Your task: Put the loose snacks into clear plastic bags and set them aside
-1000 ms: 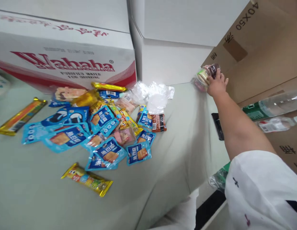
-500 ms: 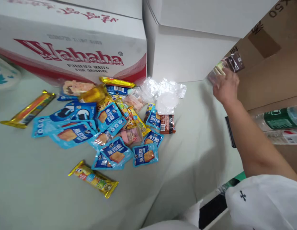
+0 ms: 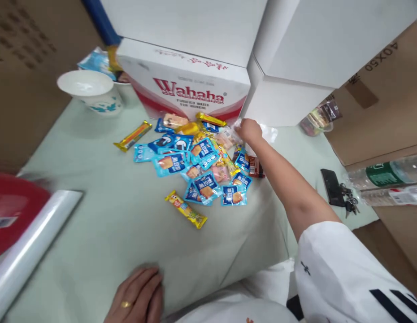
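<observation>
The right arm (image 3: 289, 188) extends from a white sleeve (image 3: 324, 264) at the lower right, forward and leftward over the table (image 3: 110, 220), nearly straight at the elbow. The right hand (image 3: 250, 131) is at the far end of the reach, back uppermost, fingers bunched and directed left and down. It is at the clear plastic wrap (image 3: 270, 133), which shows on both sides of it; the fingertips are partly hidden, so whether they have closed on the wrap cannot be determined. The wrap lies at the right rear of the snack pile, in front of the white carton (image 3: 285, 103). Close by are a brown packet (image 3: 254, 167), partly behind the forearm, and blue packets (image 3: 206, 186) to the left and nearer the wearer. The left hand (image 3: 137, 296) is at the lower edge of the view, well apart from the pile, back uppermost, fingers side by side and gently bent, a ring (image 3: 126, 304) on one finger. Its palm is concealed; whether it grips anything cannot be determined. The nearest packet to it is a yellow-wrapped bar (image 3: 186, 210), lying separately in front of the pile.
</observation>
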A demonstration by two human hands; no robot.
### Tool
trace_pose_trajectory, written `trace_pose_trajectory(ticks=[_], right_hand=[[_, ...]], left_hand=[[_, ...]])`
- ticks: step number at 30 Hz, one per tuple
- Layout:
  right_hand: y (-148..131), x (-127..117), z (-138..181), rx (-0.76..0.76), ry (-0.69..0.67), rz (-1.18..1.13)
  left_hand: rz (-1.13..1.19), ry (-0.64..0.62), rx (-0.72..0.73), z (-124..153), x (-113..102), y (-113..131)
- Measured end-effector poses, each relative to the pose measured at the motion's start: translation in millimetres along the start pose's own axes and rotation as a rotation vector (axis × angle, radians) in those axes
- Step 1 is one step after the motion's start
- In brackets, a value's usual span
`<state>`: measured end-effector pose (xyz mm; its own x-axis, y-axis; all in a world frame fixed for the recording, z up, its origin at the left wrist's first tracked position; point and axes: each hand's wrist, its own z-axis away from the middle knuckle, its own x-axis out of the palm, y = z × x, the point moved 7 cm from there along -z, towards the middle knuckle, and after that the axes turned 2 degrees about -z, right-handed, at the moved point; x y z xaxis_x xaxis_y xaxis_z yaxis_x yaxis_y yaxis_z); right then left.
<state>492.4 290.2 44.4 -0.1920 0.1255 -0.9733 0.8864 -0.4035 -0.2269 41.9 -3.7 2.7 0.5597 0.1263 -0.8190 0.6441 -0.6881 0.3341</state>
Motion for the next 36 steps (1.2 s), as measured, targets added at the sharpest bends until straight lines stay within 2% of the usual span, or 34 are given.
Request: trace_pose_trajectory(ticks=[2, 4, 6, 8, 9, 12, 15, 17, 19, 22, 26, 30, 31, 34, 36], right_hand=[[-4, 7, -2, 0.024, -0.02, -0.015], [-2, 1, 5, 0.052, 0.051, -0.102], [1, -13, 24, 0.062, 0.153, -0.297], [1, -22, 56, 0.051, 0.168, -0.606], [-3, -22, 77, 0.044, 0.129, -0.789], [-26, -8, 151, 0.03, -0.12, -1.283], [-49, 13, 224, 0.072, -0.325, -1.532], [-57, 27, 260, 0.1, -0.401, -1.569], [-59, 38, 282, 0.102, -0.437, -1.56], [-47, 44, 292, 0.139, -0.34, -1.611], [-23, 42, 290, 0.226, -0.117, -1.745], [-21, 44, 293, 0.261, -0.096, -1.832], [-24, 46, 295, 0.266, -0.114, -1.84], [-35, 52, 304, 0.26, -0.202, -1.809], [-42, 53, 309, 0.23, -0.26, -1.74]], left_hand=[[0.146, -0.003, -0.078, -4, -9, -3], [0.292, -0.001, -0.209, -7, -18, -14], [0.42, -0.008, -0.369, -13, -22, -27], [0.551, -0.037, -0.512, -26, -19, -37], [0.627, -0.047, -0.566, -36, -15, -39], [0.909, -0.109, -0.68, -79, 9, -34], [1.073, -0.066, -0.661, -125, 35, -21], [1.015, -0.046, -0.559, -148, 51, -13], [0.914, -0.077, -0.443, -159, 66, -5], [0.836, -0.135, -0.348, -157, 82, -3], [0.818, -0.158, -0.368, -147, 82, -14], [0.819, -0.318, -0.241, -144, 78, 2], [0.816, -0.297, -0.254, -144, 75, 3], [0.769, -0.114, -0.347, -142, 64, -1], [0.742, -0.072, -0.327, -143, 63, 0]])
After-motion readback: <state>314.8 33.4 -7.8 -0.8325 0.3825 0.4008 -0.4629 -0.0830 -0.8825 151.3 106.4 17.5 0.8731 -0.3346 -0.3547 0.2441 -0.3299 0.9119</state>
